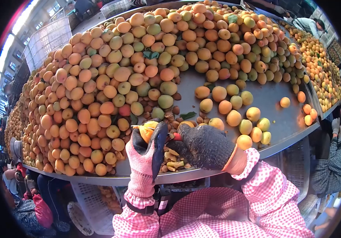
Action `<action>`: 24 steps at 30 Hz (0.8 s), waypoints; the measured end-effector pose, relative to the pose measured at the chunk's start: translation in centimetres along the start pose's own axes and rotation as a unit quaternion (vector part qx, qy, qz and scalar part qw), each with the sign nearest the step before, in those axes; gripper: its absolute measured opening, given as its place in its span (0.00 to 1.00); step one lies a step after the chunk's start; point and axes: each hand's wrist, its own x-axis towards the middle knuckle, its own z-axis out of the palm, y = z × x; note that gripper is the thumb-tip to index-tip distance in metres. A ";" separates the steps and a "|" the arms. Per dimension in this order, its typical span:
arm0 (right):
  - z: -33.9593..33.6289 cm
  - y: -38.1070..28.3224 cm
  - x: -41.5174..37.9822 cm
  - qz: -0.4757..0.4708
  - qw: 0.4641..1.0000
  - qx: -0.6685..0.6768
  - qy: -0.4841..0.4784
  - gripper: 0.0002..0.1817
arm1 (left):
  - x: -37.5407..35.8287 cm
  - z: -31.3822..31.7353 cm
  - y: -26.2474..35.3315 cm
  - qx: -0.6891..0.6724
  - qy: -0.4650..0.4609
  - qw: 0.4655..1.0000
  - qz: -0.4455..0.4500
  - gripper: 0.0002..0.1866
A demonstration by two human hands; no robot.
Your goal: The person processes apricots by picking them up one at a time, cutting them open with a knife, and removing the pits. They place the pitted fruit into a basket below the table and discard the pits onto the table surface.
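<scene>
My left hand [148,148], in a pink glove with a dark palm, is closed around a yellow-orange apricot [146,133]. A thin pale tip sticks out at the apricot's left side. Just to the right, my right hand [208,146], in a dark, dirty glove, has its fingers wrapped round a tool with a red end [176,137]; most of it is hidden. An orange piece of fruit [187,124] shows at the top of the right glove. Loose apricot pits [173,119] lie behind my hands, and yellowish fruit scraps [174,163] between them at the table's edge.
A large heap of apricots [111,75] covers the left and back of the metal table [271,97]. Several apricots [245,115] lie loose right of my hands. White crates [95,202] stand below the table. Other people work around it, one in a checked sleeve [333,166] at right.
</scene>
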 end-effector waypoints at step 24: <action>0.1 0.6 -0.3 0.005 0.941 0.294 0.170 0.20 | -0.8 0.5 2.0 -0.155 -0.152 0.964 -0.153 0.24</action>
